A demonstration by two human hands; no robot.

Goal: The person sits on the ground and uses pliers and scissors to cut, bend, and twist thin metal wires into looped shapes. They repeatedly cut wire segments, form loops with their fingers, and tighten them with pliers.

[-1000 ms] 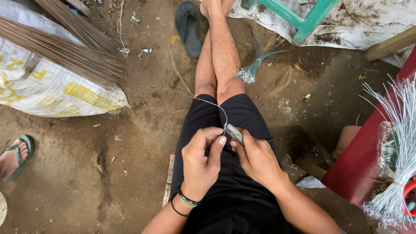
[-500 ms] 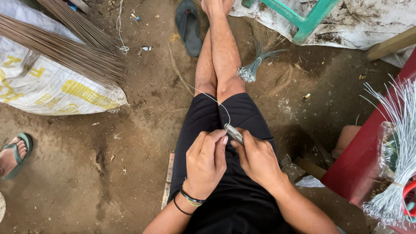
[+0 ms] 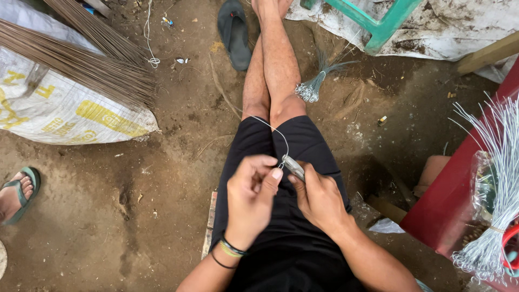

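While we're sitting over our lap, our left hand is pinching the wire, running toward 11 o'clock, and our right hand is gripping the pliers.

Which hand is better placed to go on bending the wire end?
Probably the left hand: its fingertips pinch the thin wire beside the small metal tool, which the right hand grips.

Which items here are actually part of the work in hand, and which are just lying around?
In use: thin wire, small metal tool, left hand, right hand.

Lying about: wire bundle on ground, dark sandal, printed sack, broom sticks, green stool.
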